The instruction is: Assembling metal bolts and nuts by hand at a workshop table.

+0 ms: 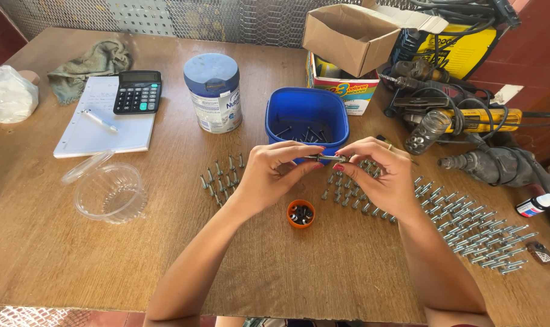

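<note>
Head view. Both hands meet over the middle of the wooden counter point(69, 254), just near of a blue square plastic tub point(307, 115). The left hand point(269, 178) and the right hand point(381, 175) share one long grey metal screw point(326, 158), held level between them. Left grip: thumb and forefinger pressed together on the screw's left end. Right grip: fingertips pinched on its right end; whether a washer sits on the shaft there cannot be told.

Just near of the hands, between the wrists, a small orange round cap point(300, 213) lies on the counter holding dark washers. The blue tub holds a few loose dark screws.

Left of the left hand, a small cluster of upright screws point(222, 177) stands in short rows. Under and right of the right hand, a larger field of grey screws point(468, 227) runs toward the near right edge.

Far left: a clear plastic cup with its lid point(108, 191), a white notepad with a pen point(96, 124), a black calculator point(137, 92), a grey-green rag point(90, 65), a white plastic bag point(7, 94). Far centre: a round tin with a blue lid point(214, 94). Far right: an open brown cardboard box point(350, 36), a small glass jar point(426, 130) lying on its side, and a heap of power drills with cables point(481, 121).
</note>
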